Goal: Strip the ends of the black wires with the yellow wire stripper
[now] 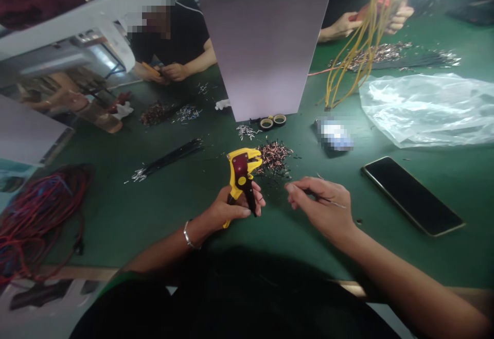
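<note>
My left hand is wrapped round the handles of a yellow and black wire stripper, its jaws pointing up and to the right. To the right of it, my right hand pinches a short dark wire that sticks out past the fingers with a pale tip. The wire and the stripper are apart. Just beyond the jaws lies a pile of copper and black wire scraps. A bundle of black wires with bared ends rests on the green table to the left.
Two tape rolls and silvery bits lie before an upright white panel. A phone, a plastic bag and hanging yellow wires are at right. Red cables are heaped at left. Co-workers' hands work opposite.
</note>
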`<action>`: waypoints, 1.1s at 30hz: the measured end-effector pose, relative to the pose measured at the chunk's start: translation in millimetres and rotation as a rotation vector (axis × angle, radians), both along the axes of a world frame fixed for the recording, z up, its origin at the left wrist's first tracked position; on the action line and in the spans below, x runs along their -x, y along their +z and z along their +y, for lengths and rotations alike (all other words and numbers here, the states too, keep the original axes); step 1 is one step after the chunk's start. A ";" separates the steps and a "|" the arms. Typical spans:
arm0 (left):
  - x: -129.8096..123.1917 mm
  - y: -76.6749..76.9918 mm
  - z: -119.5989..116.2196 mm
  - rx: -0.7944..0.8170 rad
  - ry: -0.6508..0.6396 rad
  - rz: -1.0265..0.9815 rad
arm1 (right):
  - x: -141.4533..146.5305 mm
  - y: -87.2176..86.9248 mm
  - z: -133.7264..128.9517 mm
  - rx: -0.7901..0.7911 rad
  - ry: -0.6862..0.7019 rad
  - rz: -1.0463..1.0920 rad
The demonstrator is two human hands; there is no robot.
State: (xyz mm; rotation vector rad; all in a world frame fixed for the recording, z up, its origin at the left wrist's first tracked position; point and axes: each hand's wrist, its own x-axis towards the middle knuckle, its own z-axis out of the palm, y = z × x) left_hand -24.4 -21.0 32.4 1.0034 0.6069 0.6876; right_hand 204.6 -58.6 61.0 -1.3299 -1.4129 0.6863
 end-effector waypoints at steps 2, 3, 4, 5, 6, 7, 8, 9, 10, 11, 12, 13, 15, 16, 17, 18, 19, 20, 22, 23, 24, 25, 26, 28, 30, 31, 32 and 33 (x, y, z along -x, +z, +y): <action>0.2 -2.0 -1.5 -0.003 -0.025 -0.003 | 0.9 0.8 -0.5 -0.027 0.011 -0.044; 0.2 -2.9 -2.3 -0.008 -0.039 -0.005 | 1.3 0.8 -0.9 -0.036 0.017 -0.063; 0.2 -3.5 -3.1 -0.014 -0.050 -0.005 | 1.6 0.7 -1.5 -0.043 0.026 -0.077; 0.0 -3.7 -4.0 -0.019 -0.060 0.000 | 1.9 0.5 -2.1 -0.051 0.035 -0.087; -0.2 -3.5 -4.9 -0.021 -0.069 0.008 | 2.2 0.5 -2.8 -0.056 0.048 -0.092; -0.5 -3.0 -5.7 -0.018 -0.072 0.016 | 2.5 0.6 -3.5 -0.059 0.058 -0.093; -0.8 -2.2 -6.5 -0.011 -0.075 0.024 | 2.9 0.9 -4.1 -0.059 0.066 -0.090; -1.3 -1.2 -7.2 -0.002 -0.076 0.032 | 3.2 1.4 -4.6 -0.058 0.073 -0.088; -1.8 -0.3 -7.7 0.005 -0.075 0.039 | 3.6 1.8 -5.0 -0.056 0.077 -0.087; -2.3 0.6 -8.1 0.009 -0.071 0.045 | 4.0 2.3 -5.2 -0.053 0.079 -0.086; -2.8 1.4 -8.2 0.010 -0.067 0.051 | 4.4 2.8 -5.4 -0.050 0.081 -0.086; -3.3 2.0 -8.2 0.005 -0.066 0.057 | 4.8 3.1 -5.6 -0.047 0.086 -0.087; -4.0 2.8 -8.0 -0.017 -0.067 0.073 | 5.6 3.6 -5.8 -0.043 0.103 -0.082; -4.4 3.0 -7.8 -0.030 -0.071 0.079 | 5.9 3.8 -5.9 -0.044 0.113 -0.080; -4.7 3.3 -7.7 -0.044 -0.072 0.083 | 6.2 3.8 -6.1 -0.047 0.123 -0.080; -4.9 3.6 -7.6 -0.058 -0.071 0.087 | 6.4 3.9 -6.3 -0.053 0.130 -0.082; -5.2 4.0 -7.6 -0.073 -0.070 0.092 | 6.7 3.9 -6.5 -0.059 0.137 -0.087; -5.4 4.4 -7.7 -0.087 -0.071 0.099 | 6.9 3.9 -6.7 -0.066 0.142 -0.093; -5.7 4.9 -7.8 -0.108 -0.071 0.114 | 7.4 3.8 -7.0 -0.081 0.149 -0.095; -5.8 5.0 -7.8 -0.114 -0.072 0.123 | 7.6 3.9 -7.1 -0.084 0.151 -0.095; -5.8 4.7 -7.8 -0.117 -0.069 0.130 | 7.9 4.0 -7.2 -0.084 0.151 -0.096; -5.8 4.2 -7.9 -0.119 -0.064 0.135 | 8.0 4.1 -7.3 -0.080 0.152 -0.099; -5.7 3.6 -7.9 -0.118 -0.057 0.140 | 8.2 4.3 -7.3 -0.075 0.154 -0.104; -5.8 2.1 -8.2 -0.121 -0.038 0.150 | 8.5 4.3 -7.2 -0.069 0.163 -0.110; -5.9 1.2 -8.7 -0.139 -0.029 0.180 | 8.7 3.7 -7.2 -0.078 0.178 -0.106; -6.0 1.2 -9.0 -0.156 -0.027 0.204 | 8.9 3.1 -7.2 -0.088 0.183 -0.104; -6.0 1.5 -9.3 -0.176 -0.026 0.233 | 9.0 2.3 -7.3 -0.099 0.185 -0.105; -6.1 1.8 -9.6 -0.196 -0.028 0.264 | 9.1 1.4 -7.4 -0.111 0.185 -0.110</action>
